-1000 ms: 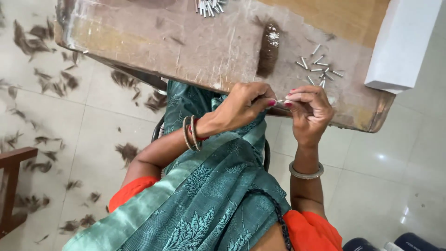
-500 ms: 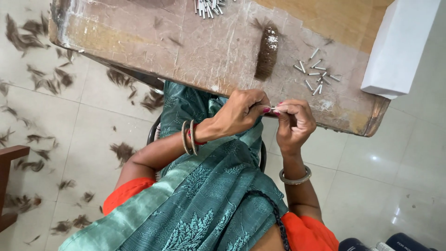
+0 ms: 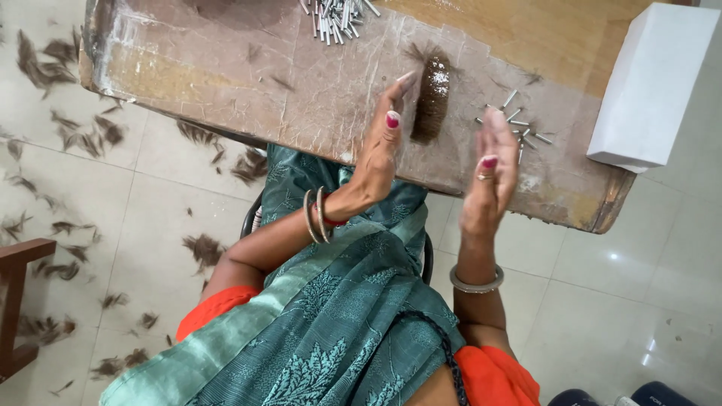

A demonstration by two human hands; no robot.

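**A:** What's nearest the camera, at the bottom of the frame?

**B:** I see teal patterned cloth (image 3: 331,331) over the lap, orange fabric at both lower corners. Just above, my left hand (image 3: 380,146) and right hand (image 3: 489,177) are raised near the centre, palms facing each other, well apart, fingers stretched flat and holding nothing.

**A:** And the hair?

**B:** A dark brown hair bundle (image 3: 431,105) lies on the worn wooden table (image 3: 226,68), between the two hands and beyond them, upper centre.

**A:** Farther out?

**B:** Small metal tubes (image 3: 519,128) are scattered right of the bundle, a bigger pile (image 3: 335,15) lies at the top edge, a white box (image 3: 650,86) stands upper right. Hair clippings (image 3: 75,135) litter the tiled floor at left.
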